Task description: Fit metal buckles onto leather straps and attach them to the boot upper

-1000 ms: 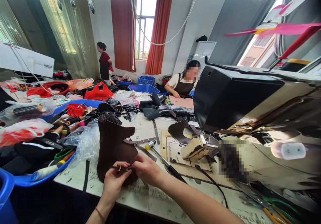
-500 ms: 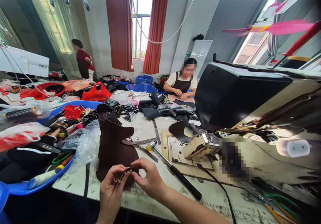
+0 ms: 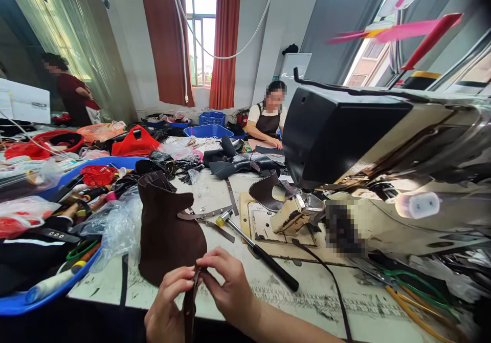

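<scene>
A narrow dark brown strap (image 3: 189,309) hangs between my two hands at the table's front edge. My left hand (image 3: 168,302) has its fingers closed on the strap from the left. From the right, my right hand (image 3: 230,286) pinches the strap's upper end between thumb and fingers. Just behind my hands lies a large dark brown leather piece (image 3: 166,230). Another strap with metal fittings (image 3: 205,214) touches its right side. A hammer (image 3: 264,256) with a yellow and metal head and black handle lies to the right.
A sewing machine (image 3: 345,133) stands at the right, with scissors (image 3: 418,307) near its base. A blue tub (image 3: 94,266) of thread cones and bags sits at the left. Black leather pieces (image 3: 245,163) lie farther back. Across the table a person (image 3: 268,120) works; another stands back left.
The strap now hangs lengthwise below my fingers, where before it was curled between them. The view has shifted, moving the scene left. The seated person's hands have moved.
</scene>
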A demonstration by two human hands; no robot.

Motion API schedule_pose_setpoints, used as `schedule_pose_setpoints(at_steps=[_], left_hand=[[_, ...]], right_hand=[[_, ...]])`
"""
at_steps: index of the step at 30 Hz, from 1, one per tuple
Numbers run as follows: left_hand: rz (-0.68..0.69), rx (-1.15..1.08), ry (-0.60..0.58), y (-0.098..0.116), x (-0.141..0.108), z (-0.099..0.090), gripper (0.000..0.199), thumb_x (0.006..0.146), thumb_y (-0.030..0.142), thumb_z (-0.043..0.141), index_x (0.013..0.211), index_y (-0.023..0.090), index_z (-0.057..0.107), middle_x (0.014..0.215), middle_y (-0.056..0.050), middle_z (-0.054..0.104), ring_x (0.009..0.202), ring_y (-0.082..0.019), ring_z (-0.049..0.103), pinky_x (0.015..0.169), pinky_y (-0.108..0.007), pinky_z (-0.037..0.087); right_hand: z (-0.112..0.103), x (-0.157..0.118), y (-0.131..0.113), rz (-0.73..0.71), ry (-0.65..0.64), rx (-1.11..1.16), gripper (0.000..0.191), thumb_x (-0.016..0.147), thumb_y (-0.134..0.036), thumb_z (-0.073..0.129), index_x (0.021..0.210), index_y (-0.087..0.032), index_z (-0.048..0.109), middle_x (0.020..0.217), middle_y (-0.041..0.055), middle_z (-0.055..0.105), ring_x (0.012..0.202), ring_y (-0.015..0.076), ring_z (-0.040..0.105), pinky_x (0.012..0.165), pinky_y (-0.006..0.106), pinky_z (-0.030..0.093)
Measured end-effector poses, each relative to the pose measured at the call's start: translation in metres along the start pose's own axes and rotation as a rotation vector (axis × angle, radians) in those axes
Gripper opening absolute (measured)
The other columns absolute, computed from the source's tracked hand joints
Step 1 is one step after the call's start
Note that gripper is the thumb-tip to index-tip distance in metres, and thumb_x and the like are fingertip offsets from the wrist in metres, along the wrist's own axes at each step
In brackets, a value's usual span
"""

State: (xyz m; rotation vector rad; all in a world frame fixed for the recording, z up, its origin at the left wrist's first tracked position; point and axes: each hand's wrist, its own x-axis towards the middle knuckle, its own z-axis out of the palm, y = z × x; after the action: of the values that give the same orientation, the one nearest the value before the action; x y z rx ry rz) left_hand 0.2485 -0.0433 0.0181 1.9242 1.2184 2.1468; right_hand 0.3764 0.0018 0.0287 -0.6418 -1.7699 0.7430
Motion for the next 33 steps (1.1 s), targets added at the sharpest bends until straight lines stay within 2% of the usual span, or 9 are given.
schedule_pose_setpoints(at_steps=[4,8,13,17,20,25,29,31,33], left_hand=[[0.078,0.061,0.000,0.007,0.003,0.002,0.021,0.081,-0.004,0.055,0.092,0.014,0.061,0.088,-0.007,0.067,0.088,-0.018,0.064,0.074,-0.028,0.056],[0.105,0.024,0.007,0.009,-0.002,0.003,0.020,0.080,-0.003,0.057,0.093,0.012,0.060,0.090,-0.009,0.067,0.088,-0.020,0.064,0.071,-0.033,0.057],[0.025,-0.064,-0.010,0.018,-0.003,0.003,0.024,0.078,-0.005,0.057,0.096,0.011,0.060,0.095,-0.010,0.067,0.092,-0.021,0.064,0.071,-0.031,0.057],[0.015,-0.078,0.014,0.019,-0.003,0.005,0.026,0.078,-0.005,0.058,0.096,0.013,0.060,0.097,-0.008,0.067,0.092,-0.020,0.065,0.072,-0.029,0.057],[-0.016,-0.051,0.035,0.015,-0.010,0.007,0.026,0.078,-0.002,0.060,0.097,0.015,0.061,0.098,-0.007,0.068,0.092,-0.019,0.066,0.075,-0.028,0.057],[-0.069,0.023,0.026,0.011,-0.023,0.008,0.027,0.079,0.003,0.061,0.101,0.019,0.062,0.099,-0.005,0.070,0.091,-0.019,0.066,0.090,-0.035,0.054],[-0.057,-0.008,0.061,0.017,-0.017,0.011,0.024,0.078,0.001,0.061,0.095,0.018,0.062,0.095,-0.005,0.071,0.090,-0.018,0.067,0.086,-0.030,0.055],[-0.082,-0.023,0.053,0.018,-0.011,0.011,0.025,0.077,-0.001,0.062,0.093,0.018,0.062,0.093,-0.004,0.071,0.088,-0.017,0.068,0.080,-0.027,0.057],[-0.130,-0.030,0.049,0.018,-0.007,0.010,0.027,0.075,-0.002,0.065,0.091,0.019,0.062,0.092,-0.003,0.070,0.084,-0.016,0.068,0.075,-0.024,0.057]], right_hand=[[-0.009,0.001,-0.005,-0.117,-0.065,-0.053,0.028,0.086,-0.005,0.051,0.109,-0.017,0.061,0.093,0.0094,0.059,0.086,0.0176,0.059,0.074,0.029,0.055],[-0.015,0.000,-0.007,-0.183,-0.116,-0.091,0.029,0.087,-0.004,0.048,0.111,-0.017,0.057,0.094,0.0095,0.055,0.087,0.0179,0.055,0.074,0.030,0.055],[-0.016,-0.004,-0.007,-0.200,-0.039,-0.070,0.033,0.086,-0.002,0.050,0.114,-0.019,0.052,0.092,0.0078,0.057,0.088,0.0180,0.056,0.076,0.031,0.054],[-0.017,-0.004,-0.007,-0.233,0.011,-0.070,0.036,0.086,-0.001,0.052,0.117,-0.020,0.054,0.093,0.0071,0.057,0.086,0.0170,0.057,0.073,0.029,0.054],[-0.020,-0.001,-0.009,-0.233,-0.017,-0.108,0.036,0.087,-0.002,0.050,0.118,-0.021,0.055,0.094,0.0075,0.056,0.085,0.0172,0.056,0.072,0.029,0.054],[-0.025,0.003,-0.011,-0.278,-0.079,-0.186,0.029,0.087,-0.003,0.046,0.110,-0.020,0.054,0.090,0.0075,0.054,0.086,0.0201,0.053,0.073,0.033,0.052],[-0.024,0.002,-0.008,-0.336,-0.075,-0.205,0.028,0.085,-0.002,0.045,0.105,-0.019,0.053,0.088,0.0078,0.055,0.084,0.0206,0.051,0.074,0.036,0.050],[-0.023,0.002,-0.008,-0.298,-0.060,-0.159,0.027,0.084,-0.003,0.046,0.105,-0.019,0.054,0.090,0.0080,0.057,0.085,0.0200,0.053,0.074,0.035,0.050],[-0.025,0.005,-0.010,-0.173,-0.102,-0.067,0.025,0.083,-0.004,0.051,0.103,-0.019,0.056,0.090,0.0070,0.059,0.085,0.0186,0.056,0.074,0.033,0.051]])
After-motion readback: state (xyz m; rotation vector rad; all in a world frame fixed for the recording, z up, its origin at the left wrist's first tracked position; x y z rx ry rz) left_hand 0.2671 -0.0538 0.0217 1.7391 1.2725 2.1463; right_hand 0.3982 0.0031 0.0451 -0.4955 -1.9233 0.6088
